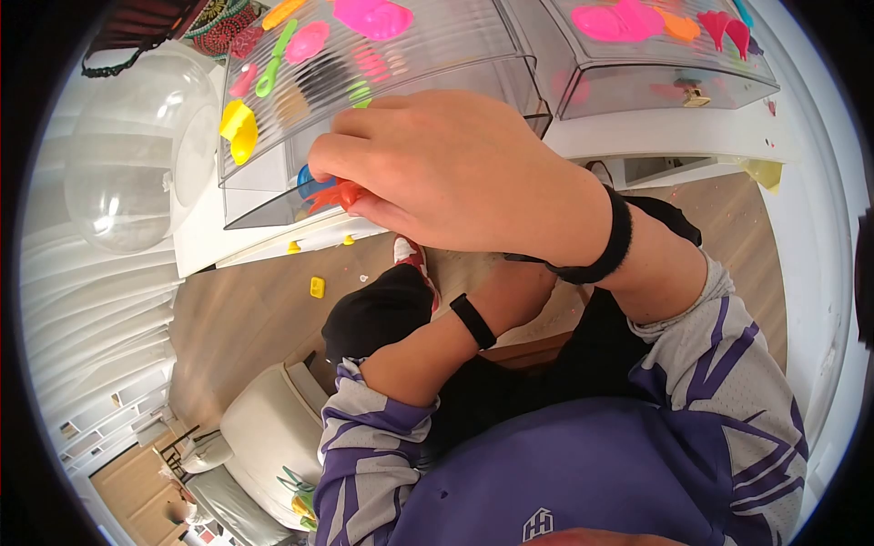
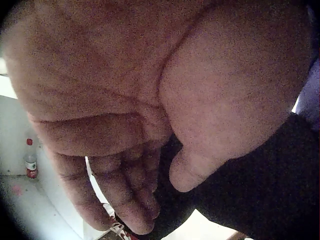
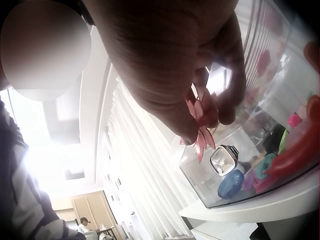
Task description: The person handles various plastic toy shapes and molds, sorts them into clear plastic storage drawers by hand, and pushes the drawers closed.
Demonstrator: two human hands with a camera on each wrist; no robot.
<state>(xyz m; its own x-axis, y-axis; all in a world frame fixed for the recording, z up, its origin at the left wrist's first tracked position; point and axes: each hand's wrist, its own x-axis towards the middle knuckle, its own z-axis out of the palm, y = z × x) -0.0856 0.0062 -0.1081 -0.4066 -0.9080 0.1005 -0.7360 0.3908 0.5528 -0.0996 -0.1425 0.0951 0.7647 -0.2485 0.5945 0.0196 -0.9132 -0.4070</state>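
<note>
My right hand (image 1: 464, 164) pinches a small red plastic piece with pointed, petal-like tips (image 1: 339, 194) between thumb and fingers. It holds this piece over the pulled-out front of a clear plastic drawer (image 1: 264, 214). Inside the drawer, the right wrist view shows a blue round piece (image 3: 231, 184), a teal ring (image 3: 265, 166), a long red piece (image 3: 297, 156) and a shiny square-rimmed thing (image 3: 223, 160). My left hand (image 2: 120, 100) hangs low over my dark trousers, fingers loosely bent and holding nothing; my right forearm hides most of it in the head view.
On the clear box top lie a green spoon-like toy (image 1: 276, 59), a yellow piece (image 1: 239, 132) and pink pieces (image 1: 373, 16). A second clear box (image 1: 669, 86) stands at right. A transparent dome (image 1: 127, 150) stands left. A yellow piece (image 1: 317, 288) lies on the floor.
</note>
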